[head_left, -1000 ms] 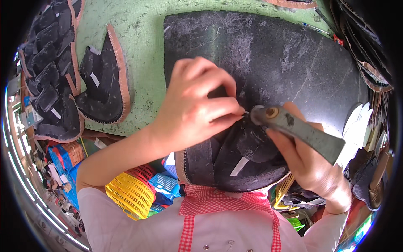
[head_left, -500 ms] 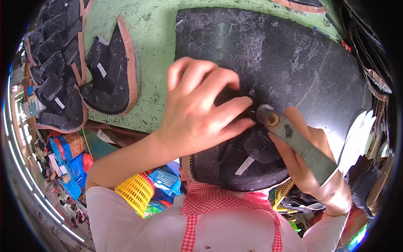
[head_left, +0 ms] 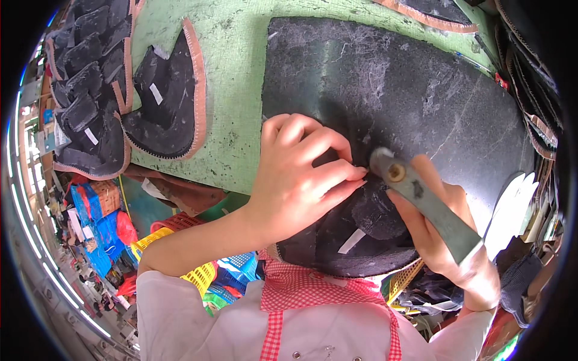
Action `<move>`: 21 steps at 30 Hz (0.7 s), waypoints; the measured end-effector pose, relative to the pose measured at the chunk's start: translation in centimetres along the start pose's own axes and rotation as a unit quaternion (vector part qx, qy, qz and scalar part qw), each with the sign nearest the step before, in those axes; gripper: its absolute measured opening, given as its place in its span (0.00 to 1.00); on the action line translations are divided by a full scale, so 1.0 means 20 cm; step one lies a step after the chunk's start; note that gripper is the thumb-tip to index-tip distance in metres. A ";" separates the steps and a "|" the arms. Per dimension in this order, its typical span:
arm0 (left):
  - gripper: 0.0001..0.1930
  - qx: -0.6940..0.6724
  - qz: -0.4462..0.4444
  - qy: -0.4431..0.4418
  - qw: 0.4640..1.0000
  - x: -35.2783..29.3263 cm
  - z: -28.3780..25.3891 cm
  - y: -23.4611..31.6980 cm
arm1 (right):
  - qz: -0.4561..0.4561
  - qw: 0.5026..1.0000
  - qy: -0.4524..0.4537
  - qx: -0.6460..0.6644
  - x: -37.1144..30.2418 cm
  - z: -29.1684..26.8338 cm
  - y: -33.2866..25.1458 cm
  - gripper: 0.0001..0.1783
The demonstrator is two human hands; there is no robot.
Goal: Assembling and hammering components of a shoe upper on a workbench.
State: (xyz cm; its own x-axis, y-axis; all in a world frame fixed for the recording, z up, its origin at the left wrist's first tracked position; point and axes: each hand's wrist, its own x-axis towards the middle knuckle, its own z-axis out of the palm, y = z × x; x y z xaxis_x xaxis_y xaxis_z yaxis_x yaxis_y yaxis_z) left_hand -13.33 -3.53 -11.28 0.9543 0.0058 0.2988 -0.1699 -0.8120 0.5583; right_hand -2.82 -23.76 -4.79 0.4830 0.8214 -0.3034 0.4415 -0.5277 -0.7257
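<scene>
Left hand arched and pinching, right hand clenched around a hammer, close together.
The left hand (head_left: 307, 180) grips a small piece (head_left: 365, 171), too tiny to identify, above the black upper (head_left: 382, 246); the right hand (head_left: 430, 246) holds the hammer (head_left: 424, 201) just right. The upper lies nearest the apron (head_left: 325, 289); bare slab (head_left: 415, 78) stretches far beyond.

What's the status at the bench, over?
Right hand grips grey metal hammer. Left hand pinched over black curved piece with white strip. Hammer head beside left fingertips.
</scene>
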 end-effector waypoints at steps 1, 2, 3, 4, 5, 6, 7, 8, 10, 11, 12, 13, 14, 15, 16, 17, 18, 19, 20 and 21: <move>0.10 0.001 -0.001 -0.001 1.000 0.00 0.00 0.00 | -0.001 1.000 -0.001 0.001 0.02 -0.01 -0.01 0.15; 0.11 0.007 0.002 -0.007 1.000 -0.01 0.00 -0.01 | 0.008 0.999 0.028 0.040 0.03 -0.03 -0.03 0.13; 0.11 0.014 0.006 -0.013 1.000 -0.01 0.00 -0.01 | 0.017 0.995 0.056 0.078 0.04 -0.05 -0.04 0.11; 0.11 0.015 0.003 -0.014 1.000 -0.01 0.00 -0.01 | -0.020 0.997 0.078 0.010 0.02 -0.06 -0.06 0.07; 0.11 0.013 0.005 -0.008 1.000 0.00 0.00 -0.01 | -0.021 0.997 0.076 0.012 0.02 -0.04 -0.06 0.07; 0.11 0.011 0.008 -0.002 1.000 0.00 -0.01 0.00 | -0.026 0.999 0.044 0.017 0.02 -0.02 -0.05 0.07; 0.11 0.011 0.010 -0.001 1.000 0.01 -0.02 0.00 | -0.028 0.999 0.016 0.020 0.02 0.00 -0.04 0.06; 0.11 0.010 -0.010 0.000 1.000 0.02 -0.03 0.00 | -0.040 0.999 0.016 0.020 0.03 0.00 -0.03 0.07; 0.11 0.009 -0.034 0.000 0.999 0.02 -0.04 0.00 | -0.011 0.999 0.008 0.052 0.03 -0.02 -0.02 0.07; 0.11 0.010 -0.034 0.001 0.999 0.01 -0.03 -0.01 | 0.017 0.996 -0.001 0.084 0.03 -0.03 -0.02 0.07; 0.11 -0.005 -0.026 0.000 1.000 0.01 -0.01 -0.02 | 0.015 0.996 0.000 0.084 0.04 -0.04 -0.03 0.07; 0.11 -0.019 -0.020 -0.003 1.000 0.00 0.00 -0.02 | 0.008 0.998 0.034 0.060 0.04 -0.05 -0.04 0.07; 0.11 -0.017 -0.023 -0.004 1.000 -0.01 0.00 -0.01 | 0.001 0.997 0.067 0.036 0.04 -0.05 -0.05 0.08; 0.10 -0.010 -0.019 -0.003 1.000 -0.01 0.00 0.00 | -0.001 0.997 0.065 0.038 0.04 -0.05 -0.06 0.08; 0.10 -0.008 -0.011 -0.001 1.000 0.00 0.00 0.01 | -0.006 0.998 0.062 0.028 0.03 -0.05 -0.08 0.07; 0.10 -0.010 -0.009 -0.002 1.000 0.01 0.00 0.01 | -0.012 0.998 0.059 0.018 0.02 -0.05 -0.09 0.07; 0.10 -0.009 -0.010 -0.006 1.000 0.01 0.00 0.02 | -0.033 0.999 0.033 0.021 0.01 0.01 -0.02 0.06; 0.10 -0.006 -0.012 -0.011 1.000 0.00 0.00 0.03 | -0.034 0.999 0.033 0.022 0.02 0.00 -0.01 0.06; 0.11 0.007 -0.006 -0.017 1.000 -0.01 0.00 0.02 | -0.039 0.998 0.037 0.016 0.03 -0.01 0.01 0.06; 0.11 0.008 -0.006 -0.019 1.000 -0.01 0.00 0.02 | -0.045 0.998 0.040 0.010 0.04 -0.02 0.01 0.06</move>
State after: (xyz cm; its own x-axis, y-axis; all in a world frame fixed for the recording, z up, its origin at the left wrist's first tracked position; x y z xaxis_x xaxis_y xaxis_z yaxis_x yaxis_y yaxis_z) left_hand -13.57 -3.89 -11.07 0.9649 -0.0054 0.2624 -0.1540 -0.8211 0.5497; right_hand -2.05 -23.27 -4.94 0.5019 0.8446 -0.1865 0.4705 -0.4475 -0.7605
